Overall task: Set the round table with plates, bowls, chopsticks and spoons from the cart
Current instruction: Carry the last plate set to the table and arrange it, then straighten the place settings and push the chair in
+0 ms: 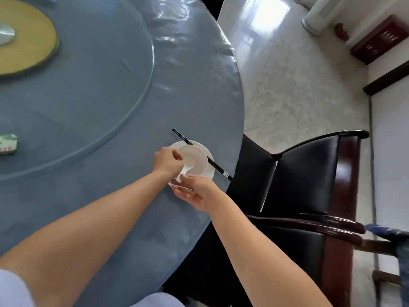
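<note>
Sitting in the white bowl point(194, 161), the white spoon point(184, 168) is lying with its handle pointing near-left over the rim. The bowl is resting on a white plate point(209, 171), close to the right edge of the round table point(93, 196) with its blue cover. A pair of black chopsticks point(218, 168) is lying slantwise across the plate's right side, tips reaching far-left onto the cloth.

I am seeing both hands together at this setting. The left hand point(168, 161) is curling its fingers at the bowl's left rim, above the spoon handle; I cannot tell whether it is gripping anything. The right hand point(195, 192) is touching the handle's end with its thumb, its fingers lying fairly straight along the plate's near rim.

Farther left, a glass turntable point(124, 103) is carrying a yellow disc point(28, 41) and a green packet point(7, 144). To the right, two black armchairs point(309, 173) are standing on the pale floor point(287, 85).
</note>
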`<move>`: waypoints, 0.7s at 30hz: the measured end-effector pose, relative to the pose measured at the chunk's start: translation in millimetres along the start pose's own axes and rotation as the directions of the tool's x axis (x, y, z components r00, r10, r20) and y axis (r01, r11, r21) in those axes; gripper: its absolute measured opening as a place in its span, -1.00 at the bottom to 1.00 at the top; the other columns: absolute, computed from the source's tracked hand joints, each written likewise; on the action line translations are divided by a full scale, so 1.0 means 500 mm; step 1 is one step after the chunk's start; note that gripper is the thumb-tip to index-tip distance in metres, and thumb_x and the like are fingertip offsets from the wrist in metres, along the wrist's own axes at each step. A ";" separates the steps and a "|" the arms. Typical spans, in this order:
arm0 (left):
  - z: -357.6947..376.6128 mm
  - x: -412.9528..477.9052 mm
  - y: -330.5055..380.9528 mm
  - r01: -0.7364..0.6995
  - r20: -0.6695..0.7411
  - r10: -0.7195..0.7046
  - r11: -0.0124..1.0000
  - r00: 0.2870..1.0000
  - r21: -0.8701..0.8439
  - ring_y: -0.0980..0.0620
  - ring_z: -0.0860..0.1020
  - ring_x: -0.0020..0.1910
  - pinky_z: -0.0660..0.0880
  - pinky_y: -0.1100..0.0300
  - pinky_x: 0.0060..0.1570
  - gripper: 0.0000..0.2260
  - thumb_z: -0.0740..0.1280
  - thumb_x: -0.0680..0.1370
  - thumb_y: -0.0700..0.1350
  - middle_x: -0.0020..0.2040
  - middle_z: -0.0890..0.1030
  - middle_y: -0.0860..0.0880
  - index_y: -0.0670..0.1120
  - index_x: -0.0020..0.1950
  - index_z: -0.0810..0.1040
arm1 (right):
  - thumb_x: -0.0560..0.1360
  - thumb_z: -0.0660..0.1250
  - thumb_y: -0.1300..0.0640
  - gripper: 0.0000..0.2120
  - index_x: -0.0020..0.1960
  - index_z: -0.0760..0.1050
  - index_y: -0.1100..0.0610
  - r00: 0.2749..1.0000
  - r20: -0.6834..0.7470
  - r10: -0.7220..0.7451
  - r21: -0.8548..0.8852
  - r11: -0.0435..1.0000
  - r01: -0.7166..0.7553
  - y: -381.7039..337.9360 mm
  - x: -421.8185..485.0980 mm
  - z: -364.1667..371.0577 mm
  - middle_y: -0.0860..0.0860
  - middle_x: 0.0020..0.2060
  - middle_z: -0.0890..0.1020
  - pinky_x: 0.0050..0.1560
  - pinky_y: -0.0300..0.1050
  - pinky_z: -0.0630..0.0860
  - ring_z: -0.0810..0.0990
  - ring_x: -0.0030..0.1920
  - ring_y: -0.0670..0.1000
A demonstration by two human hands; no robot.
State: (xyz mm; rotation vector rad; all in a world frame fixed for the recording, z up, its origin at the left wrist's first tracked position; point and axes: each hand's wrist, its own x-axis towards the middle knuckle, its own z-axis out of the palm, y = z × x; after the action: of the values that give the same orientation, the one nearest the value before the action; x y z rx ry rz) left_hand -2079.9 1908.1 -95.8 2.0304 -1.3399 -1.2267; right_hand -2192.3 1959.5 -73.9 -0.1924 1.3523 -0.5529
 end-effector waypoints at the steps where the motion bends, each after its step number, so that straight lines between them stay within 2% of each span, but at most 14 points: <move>1: 0.001 0.000 -0.002 -0.003 -0.029 0.003 1.000 1.000 -0.002 -0.05 0.56 -0.10 0.41 0.21 -0.14 -0.89 0.33 0.42 -0.30 -0.18 0.60 -0.03 -0.14 -0.12 0.60 | 0.61 0.30 0.26 -0.90 -0.06 0.52 0.27 1.000 0.001 0.001 -0.011 1.000 -0.001 0.000 0.002 0.000 0.18 -0.22 0.71 -0.26 -0.14 0.64 0.70 -0.26 0.10; 6: 0.002 -0.002 -0.013 0.027 -0.053 -0.026 1.000 0.998 0.015 -0.14 0.54 0.01 0.39 0.15 -0.11 -0.80 0.36 0.42 -0.26 0.02 0.58 -0.16 -0.18 0.04 0.51 | 0.59 0.33 0.25 -0.84 -0.08 0.55 0.35 1.000 -0.013 0.002 -0.038 0.999 -0.003 0.002 0.009 -0.006 0.23 -0.20 0.70 -0.27 -0.16 0.64 0.71 -0.27 0.11; 14: 0.002 -0.042 -0.029 0.032 -0.107 -0.024 0.997 0.994 0.076 -0.10 0.53 -0.05 0.43 0.13 -0.12 -0.84 0.31 0.44 -0.27 -0.03 0.59 -0.11 -0.17 0.01 0.53 | 0.59 0.34 0.22 -0.85 0.03 0.55 0.32 0.999 0.052 0.010 -0.025 1.000 -0.009 0.024 0.019 -0.028 0.25 -0.11 0.69 -0.20 -0.12 0.66 0.72 -0.18 0.15; 19: 0.009 -0.117 -0.043 0.040 -0.200 -0.024 0.997 0.979 0.072 -0.04 0.50 -0.12 0.36 0.17 -0.15 -0.89 0.31 0.45 -0.25 -0.11 0.57 -0.06 -0.16 -0.03 0.52 | 0.60 0.28 0.31 -0.74 0.25 0.47 0.39 0.987 0.156 0.038 -0.055 0.998 -0.030 0.045 -0.008 -0.057 0.30 0.11 0.64 -0.06 -0.04 0.67 0.68 0.03 0.25; 21: 0.013 -0.157 -0.049 0.035 -0.232 -0.012 0.995 0.973 0.096 -0.05 0.50 -0.10 0.37 0.16 -0.12 -0.88 0.29 0.46 -0.28 -0.09 0.57 -0.07 -0.16 -0.03 0.53 | 0.59 0.27 0.35 -0.78 0.23 0.47 0.37 0.979 0.199 0.052 -0.105 0.994 -0.031 0.057 -0.036 -0.076 0.27 0.14 0.64 0.00 -0.02 0.65 0.67 0.07 0.26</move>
State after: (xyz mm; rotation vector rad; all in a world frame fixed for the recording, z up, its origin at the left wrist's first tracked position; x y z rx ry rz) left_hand -2084.3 1989.5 -82.4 2.1860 -1.2905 -0.9147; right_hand -2223.0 1999.2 -79.4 -0.2947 1.1847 -0.4176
